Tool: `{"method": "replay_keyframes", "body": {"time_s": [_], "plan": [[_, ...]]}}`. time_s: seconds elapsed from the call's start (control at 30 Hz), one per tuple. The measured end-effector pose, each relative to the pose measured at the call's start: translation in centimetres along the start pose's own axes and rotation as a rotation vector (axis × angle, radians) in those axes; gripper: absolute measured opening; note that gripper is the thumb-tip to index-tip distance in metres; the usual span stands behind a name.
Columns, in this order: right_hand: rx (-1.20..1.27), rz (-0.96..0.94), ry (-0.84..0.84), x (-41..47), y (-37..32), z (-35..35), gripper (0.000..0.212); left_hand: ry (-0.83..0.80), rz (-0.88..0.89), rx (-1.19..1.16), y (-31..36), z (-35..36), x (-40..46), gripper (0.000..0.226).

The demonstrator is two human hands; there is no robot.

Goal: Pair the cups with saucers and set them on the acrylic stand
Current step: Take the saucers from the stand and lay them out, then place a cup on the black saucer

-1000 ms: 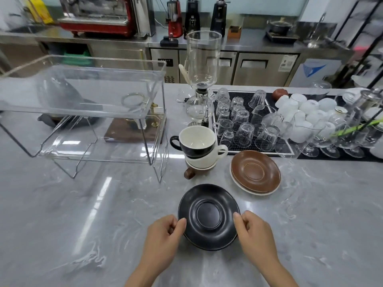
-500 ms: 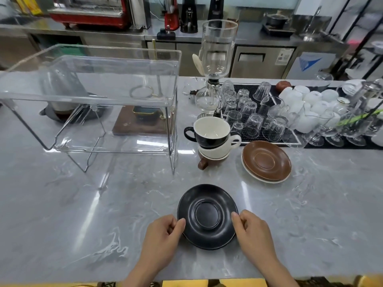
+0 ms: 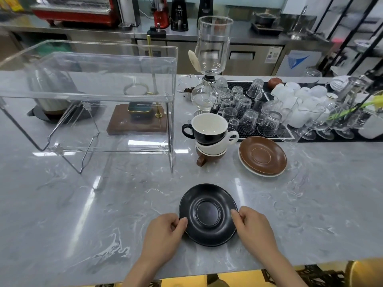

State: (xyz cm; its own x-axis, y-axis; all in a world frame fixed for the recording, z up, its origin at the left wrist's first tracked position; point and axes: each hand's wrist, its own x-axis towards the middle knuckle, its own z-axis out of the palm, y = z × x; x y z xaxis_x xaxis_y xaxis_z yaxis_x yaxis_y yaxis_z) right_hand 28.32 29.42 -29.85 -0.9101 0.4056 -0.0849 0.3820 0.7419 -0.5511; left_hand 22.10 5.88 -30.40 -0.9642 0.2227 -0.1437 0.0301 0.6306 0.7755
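On the table (image 3: pixel 62 214), near edge: left hand (image 3: pixel 163 235) and right hand (image 3: pixel 255 230) each pinch the black saucer (image 3: pixel 207 214) rim. Uneven lifting could tilt it; the stacked cups (image 3: pixel 209 137) may topple if knocked.

Your left hand (image 3: pixel 163 235) and right hand (image 3: pixel 255 230) sit on either side of the black saucer (image 3: pixel 207 214), and straight ahead of them there's a bare stretch of counter (image 3: pixel 124 204). Past that, the stack of cups (image 3: pixel 209 137) stands right in the lane, with the brown saucers (image 3: pixel 262 155) just right of it. Ahead to your left, the acrylic stand (image 3: pixel 89 96) is open at the front, but its near right leg is close to the cups. Further back the siphon brewer (image 3: pixel 211 65) and upturned glasses (image 3: pixel 248 112) block things.
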Motion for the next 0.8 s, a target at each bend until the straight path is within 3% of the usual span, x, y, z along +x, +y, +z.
{"method": "replay_keyframes", "body": {"time_s": [0.5, 0.8], "plan": [[0.055, -0.048, -0.003, 0.8, 0.3, -0.4, 0.054, -0.042, -0.031, 0.012, 0.6, -0.5, 0.4, 0.052], [0.280, 0.001, 0.101, 2.1, -0.3, -2.9, 0.054, 0.086, -0.103, -0.280, 2.7, -1.6, 1.3, 0.050]]}}
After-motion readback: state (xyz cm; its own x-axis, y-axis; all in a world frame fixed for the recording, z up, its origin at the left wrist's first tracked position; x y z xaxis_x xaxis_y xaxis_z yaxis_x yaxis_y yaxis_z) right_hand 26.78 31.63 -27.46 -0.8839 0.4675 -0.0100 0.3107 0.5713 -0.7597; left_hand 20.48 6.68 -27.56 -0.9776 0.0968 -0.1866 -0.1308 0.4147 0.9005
